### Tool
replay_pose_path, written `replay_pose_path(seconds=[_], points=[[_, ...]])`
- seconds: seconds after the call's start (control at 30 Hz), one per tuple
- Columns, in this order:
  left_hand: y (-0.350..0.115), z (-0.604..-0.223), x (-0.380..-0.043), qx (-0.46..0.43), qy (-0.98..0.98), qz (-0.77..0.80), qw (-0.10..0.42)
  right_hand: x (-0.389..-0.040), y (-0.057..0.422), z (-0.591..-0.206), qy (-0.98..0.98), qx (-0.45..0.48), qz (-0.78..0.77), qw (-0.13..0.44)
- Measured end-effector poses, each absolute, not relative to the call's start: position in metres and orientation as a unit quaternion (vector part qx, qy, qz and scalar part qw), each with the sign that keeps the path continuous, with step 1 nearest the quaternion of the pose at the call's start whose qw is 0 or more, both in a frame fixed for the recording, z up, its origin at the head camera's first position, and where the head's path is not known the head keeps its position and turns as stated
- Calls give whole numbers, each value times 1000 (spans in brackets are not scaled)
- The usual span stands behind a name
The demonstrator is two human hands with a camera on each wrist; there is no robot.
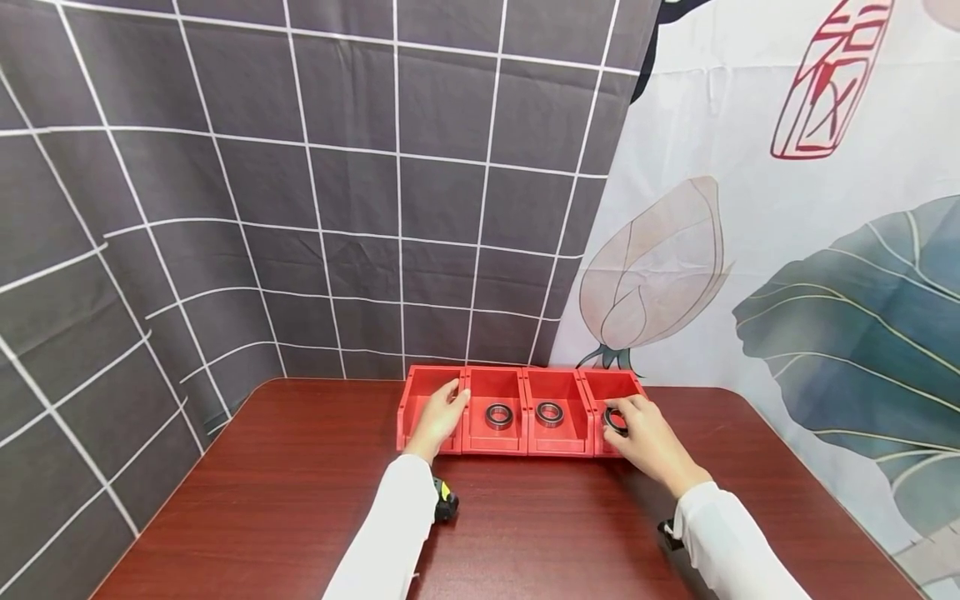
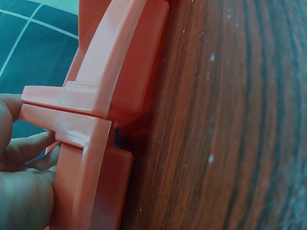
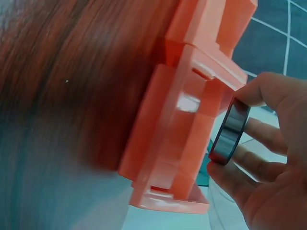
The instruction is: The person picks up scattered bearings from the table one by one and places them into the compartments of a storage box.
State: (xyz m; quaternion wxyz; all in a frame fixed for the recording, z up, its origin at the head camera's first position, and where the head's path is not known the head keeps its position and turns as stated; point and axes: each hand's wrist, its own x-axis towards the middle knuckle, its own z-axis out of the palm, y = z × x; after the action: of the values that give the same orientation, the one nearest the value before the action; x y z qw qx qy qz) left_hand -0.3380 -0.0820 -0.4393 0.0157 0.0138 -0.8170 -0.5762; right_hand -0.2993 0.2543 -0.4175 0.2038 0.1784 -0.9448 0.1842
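Four red bins stand joined in a row. In the head view my left hand (image 1: 438, 421) is over the leftmost bin (image 1: 411, 417), its fingertips at the divider beside the second bin. No object shows between its fingers; the left wrist view has the thumb and fingers (image 2: 24, 148) close to the red bin walls. At the rightmost bin (image 1: 611, 383), my right hand (image 1: 647, 437) pinches a ball bearing (image 3: 230, 132) by its edge between thumb and fingers. The bearing is tilted over the bin's front opening.
One ball bearing (image 1: 498, 426) lies in the second bin and another bearing (image 1: 550, 424) in the third. The bins stand near the back of a reddish-brown wooden table (image 1: 540, 525), before a dark gridded cloth (image 1: 352, 200) and a printed white cloth (image 1: 720, 142).
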Motion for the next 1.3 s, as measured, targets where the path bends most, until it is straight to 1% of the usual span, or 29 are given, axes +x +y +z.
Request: replay_pose_path(seconds=[0.1,0.23,0.53,0.8,0.93,1.17,1.3], points=[[-81,-440,-338,14,-816,-578,15,-303,256,-420,-953,162,186,178],[-81,-440,-339,15,-815,-580,16,-308,258,-427,-957,149,190,159],[-81,-436,-336,16,-818,-575,23,-317,259,-433,-959,138,190,157],[-82,-441,-339,18,-815,-579,15,-323,256,-435,-964,139,179,141],[-83,-441,-338,13,-814,-580,22,-327,254,-436,-966,129,183,125],[-82,-440,-338,1,-819,-573,33,-335,254,-443,-966,130,178,132],[-82,-441,-338,0,-821,-569,34,-336,254,-444,-967,124,186,122]])
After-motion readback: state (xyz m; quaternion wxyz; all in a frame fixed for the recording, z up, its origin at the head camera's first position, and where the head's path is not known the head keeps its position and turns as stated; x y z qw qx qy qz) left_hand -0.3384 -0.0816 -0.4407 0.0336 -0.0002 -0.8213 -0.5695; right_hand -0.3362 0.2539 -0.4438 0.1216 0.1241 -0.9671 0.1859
